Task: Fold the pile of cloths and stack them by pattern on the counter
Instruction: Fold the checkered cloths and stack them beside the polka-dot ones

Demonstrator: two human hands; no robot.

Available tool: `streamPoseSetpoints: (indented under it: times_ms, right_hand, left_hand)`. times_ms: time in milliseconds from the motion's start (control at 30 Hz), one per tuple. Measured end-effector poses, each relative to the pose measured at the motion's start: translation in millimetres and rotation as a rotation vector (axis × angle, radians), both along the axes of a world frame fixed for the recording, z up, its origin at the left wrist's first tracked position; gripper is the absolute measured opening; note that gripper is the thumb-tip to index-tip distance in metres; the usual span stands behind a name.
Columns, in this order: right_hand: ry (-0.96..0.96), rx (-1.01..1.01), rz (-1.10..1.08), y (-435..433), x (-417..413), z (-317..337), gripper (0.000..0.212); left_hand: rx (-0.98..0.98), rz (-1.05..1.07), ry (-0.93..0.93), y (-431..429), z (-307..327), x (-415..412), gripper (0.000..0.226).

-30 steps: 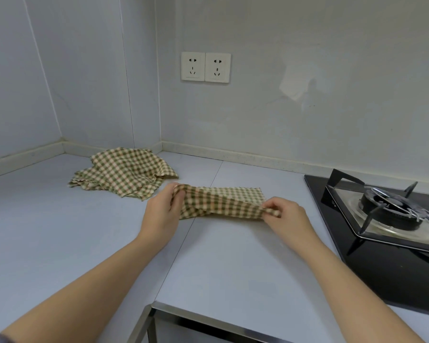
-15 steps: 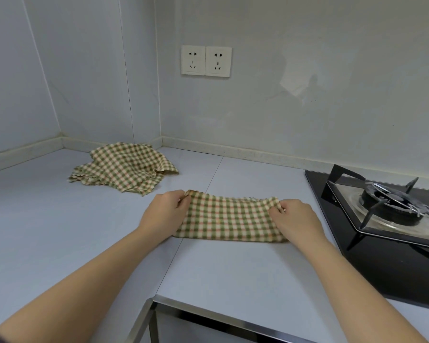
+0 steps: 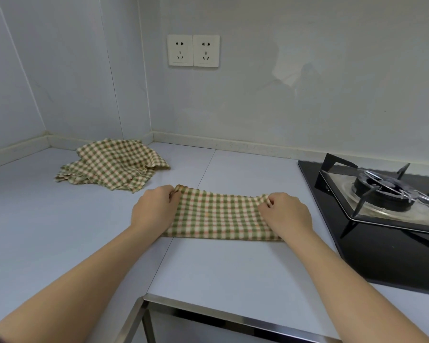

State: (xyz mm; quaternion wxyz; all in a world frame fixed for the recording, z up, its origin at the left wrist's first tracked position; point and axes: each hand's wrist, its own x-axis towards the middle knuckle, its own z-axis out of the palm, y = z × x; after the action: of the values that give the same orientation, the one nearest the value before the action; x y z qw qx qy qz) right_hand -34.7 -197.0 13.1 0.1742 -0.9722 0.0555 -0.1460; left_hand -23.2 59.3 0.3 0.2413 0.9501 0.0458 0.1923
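Cloth (image 3: 221,215) soft, light, limp; sags unless held at corners. Left hand (image 3: 154,210), right hand (image 3: 286,212) each pinch far corner, flat on counter (image 3: 233,268).

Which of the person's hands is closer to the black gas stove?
Right. The right hand pinches the green checked cloth at the end beside the black glass gas stove; the left hand grips its opposite end.
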Motion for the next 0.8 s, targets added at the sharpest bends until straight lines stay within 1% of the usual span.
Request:
streamPoseSetpoints:
  times_ms: [133, 233, 333, 400, 433, 500, 533, 567, 600, 633, 700, 733, 800]
  right_hand:
    - [0.016, -0.051, -0.03, 3, 1, -3, 0.029]
    - [0.023, -0.088, -0.049, 4, 3, -1, 0.027]
    - [0.043, -0.126, -0.055, 4, 4, 0, 0.022]
    - [0.055, -0.144, -0.044, 5, 3, 1, 0.015]
    - [0.034, -0.167, -0.029, 5, 3, 1, 0.014]
    - [-0.093, -0.227, 0.017, 5, 3, 2, 0.021]
    - [-0.18, -0.22, 0.058, 6, 1, 3, 0.023]
    - [-0.242, -0.178, 0.105, 9, -1, 5, 0.02]
    - [-0.261, -0.117, 0.147, 12, -3, 7, 0.014]
    - [-0.23, -0.068, 0.175, 15, -6, 7, 0.008]
    - [-0.095, -0.078, 0.223, 21, -8, 2, 0.011]
    - [-0.041, -0.101, 0.242, 22, -8, -1, 0.014]
    - [-0.028, -0.076, 0.232, 21, -6, -2, 0.017]
  left_hand:
    - [0.168, 0.04, 0.016, -2, -6, 8, 0.034]
    - [0.271, 0.047, -0.009, -6, -9, 12, 0.032]
    - [0.297, 0.071, -0.014, -7, -10, 12, 0.034]
    - [0.258, 0.059, -0.039, -10, -10, 10, 0.031]
    - [0.23, 0.041, -0.093, -11, -9, 7, 0.027]
    - [0.198, -0.045, -0.295, -9, -5, 3, 0.026]
    - [0.221, -0.121, -0.388, -8, -4, 2, 0.026]
    - [0.242, -0.207, -0.466, -7, -3, 0, 0.022]
    - [0.246, -0.309, -0.495, -8, -3, -2, 0.015]
    - [0.25, -0.41, -0.478, -9, -3, -3, 0.007]
    - [0.276, -0.544, -0.363, -13, -8, -6, 0.011]
    - [0.281, -0.569, -0.303, -14, -10, -7, 0.013]
    - [0.259, -0.58, -0.24, -10, -12, -4, 0.007]
